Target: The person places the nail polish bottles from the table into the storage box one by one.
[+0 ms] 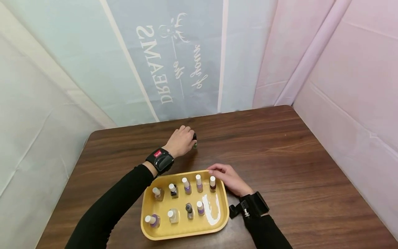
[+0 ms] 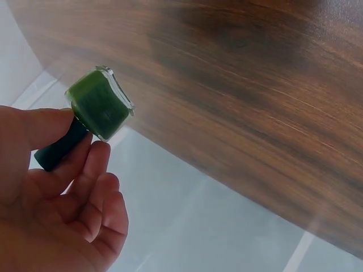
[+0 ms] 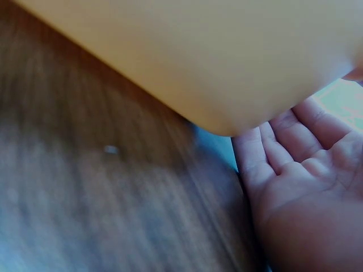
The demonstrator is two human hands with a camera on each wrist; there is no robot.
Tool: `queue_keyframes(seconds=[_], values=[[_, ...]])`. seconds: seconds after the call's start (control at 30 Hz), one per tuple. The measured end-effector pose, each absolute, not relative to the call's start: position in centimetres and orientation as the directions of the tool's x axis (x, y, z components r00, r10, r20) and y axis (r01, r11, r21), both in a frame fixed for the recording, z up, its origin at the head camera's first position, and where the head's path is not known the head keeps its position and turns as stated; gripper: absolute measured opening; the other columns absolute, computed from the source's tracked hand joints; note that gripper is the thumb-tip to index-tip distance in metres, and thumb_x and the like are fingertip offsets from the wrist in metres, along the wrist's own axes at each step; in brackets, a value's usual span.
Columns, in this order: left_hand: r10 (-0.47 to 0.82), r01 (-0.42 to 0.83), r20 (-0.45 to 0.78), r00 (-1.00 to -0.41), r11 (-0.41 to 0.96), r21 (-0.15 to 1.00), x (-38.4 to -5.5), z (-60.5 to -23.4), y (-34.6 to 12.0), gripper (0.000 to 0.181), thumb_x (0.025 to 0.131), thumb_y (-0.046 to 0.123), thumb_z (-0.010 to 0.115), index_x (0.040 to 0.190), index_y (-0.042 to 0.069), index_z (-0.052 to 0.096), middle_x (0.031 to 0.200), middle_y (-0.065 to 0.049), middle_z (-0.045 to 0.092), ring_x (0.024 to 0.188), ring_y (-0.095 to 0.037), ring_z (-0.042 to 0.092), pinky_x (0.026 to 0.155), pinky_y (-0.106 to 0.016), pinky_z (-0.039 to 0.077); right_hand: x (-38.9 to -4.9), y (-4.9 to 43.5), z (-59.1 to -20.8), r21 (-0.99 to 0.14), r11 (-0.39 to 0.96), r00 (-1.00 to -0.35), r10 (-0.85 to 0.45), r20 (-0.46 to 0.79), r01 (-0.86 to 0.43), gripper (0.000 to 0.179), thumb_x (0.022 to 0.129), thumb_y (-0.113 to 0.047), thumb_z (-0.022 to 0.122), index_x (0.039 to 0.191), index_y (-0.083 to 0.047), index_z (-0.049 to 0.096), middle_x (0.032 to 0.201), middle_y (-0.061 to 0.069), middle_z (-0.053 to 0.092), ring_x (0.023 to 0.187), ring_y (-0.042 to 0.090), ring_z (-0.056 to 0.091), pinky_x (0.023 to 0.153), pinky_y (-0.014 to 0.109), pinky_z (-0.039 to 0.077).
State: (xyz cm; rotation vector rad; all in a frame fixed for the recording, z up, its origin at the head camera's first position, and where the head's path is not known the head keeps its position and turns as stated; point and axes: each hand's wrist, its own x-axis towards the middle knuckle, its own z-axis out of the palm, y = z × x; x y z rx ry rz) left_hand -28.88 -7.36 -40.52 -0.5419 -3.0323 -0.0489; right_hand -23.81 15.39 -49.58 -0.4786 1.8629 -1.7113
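Note:
My left hand [image 1: 181, 141] is out over the table beyond the tray. Its thumb and fingers pinch the dark cap of a green nail polish bottle [image 2: 101, 105], whose glass end points up and away in the left wrist view. From the head, the hand hides most of that bottle. At the far right corner of the yellow tray [image 1: 161, 234], my right hand [image 1: 231, 180] holds the rim, thumb over the edge and fingers against the outside. Two rows of nail polish bottles stand in the tray, mostly white-capped, including a purple one [image 1: 200, 208] and a grey-capped one [image 1: 189, 211].
The tray sits near the front of a brown wooden table [image 1: 280, 152]. Pale cloth hangings [image 1: 192, 69] with mirrored lettering rise behind the table's far edge, and more cloth stands at both sides.

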Motion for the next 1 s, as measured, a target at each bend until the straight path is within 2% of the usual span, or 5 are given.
queue_keyframes(seconds=[0.4,1.0], values=[[0.334,0.335,0.073,-0.940,0.942,-0.001,-27.6,-39.9,-6.8,0.025,0.096,0.027,0.059,0.103,0.004,0.065,0.101,-0.010,0.062,0.094,-0.025,0.053,0.084,-0.039,0.050,-23.9,16.0,-49.7,-0.988,0.110,-0.770,-0.618,-0.156,0.112,0.035,0.096,-0.028,0.058,0.114,0.001,0.065,0.110,0.017,0.065,0.094,0.017,0.063,0.079,0.029,0.055],[0.404,0.407,0.144,-0.903,0.913,-0.010,-24.4,-38.1,-5.1,0.022,0.095,0.027,0.061,0.097,0.006,0.065,0.094,-0.007,0.061,0.087,-0.023,0.052,0.076,-0.036,0.048,-24.2,16.5,-50.0,-0.987,0.094,-0.749,-0.643,-0.161,0.132,0.036,0.097,-0.027,0.057,0.116,0.003,0.063,0.109,0.017,0.065,0.091,0.016,0.065,0.076,0.031,0.057]])
